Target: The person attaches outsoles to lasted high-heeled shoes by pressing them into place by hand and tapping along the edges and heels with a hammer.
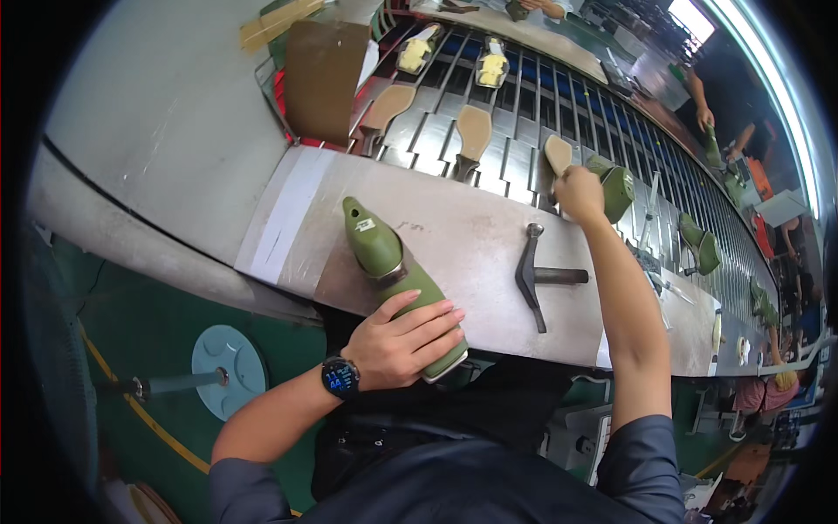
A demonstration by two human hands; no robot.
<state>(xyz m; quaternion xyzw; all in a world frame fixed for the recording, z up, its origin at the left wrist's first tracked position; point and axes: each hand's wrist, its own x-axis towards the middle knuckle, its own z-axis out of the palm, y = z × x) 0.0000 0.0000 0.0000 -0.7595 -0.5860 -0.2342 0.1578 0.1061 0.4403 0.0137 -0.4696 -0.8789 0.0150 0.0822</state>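
Note:
A green shoe upper stretched on a last [375, 246] lies on the bench, its toe pointing away and to the left. Over its near end my left hand [400, 341] is wrapped, fingers across the side. My right hand [580, 194] reaches to the bench's far edge and closes round the narrow end of a tan shoe sole [558, 155]; the fingertips are partly hidden. Just right of that hand stands another green shoe [618, 194]. Between my arms a hammer [530, 278] rests on the bench, its handle pointing right.
Beyond the bench [471, 253] runs a slatted conveyor [515, 131] with more tan soles [474, 133] and green shoes [698, 244]. A brown board [323, 79] stands at the back left. A blue round stool [229, 371] is on the floor. Other people work across the line.

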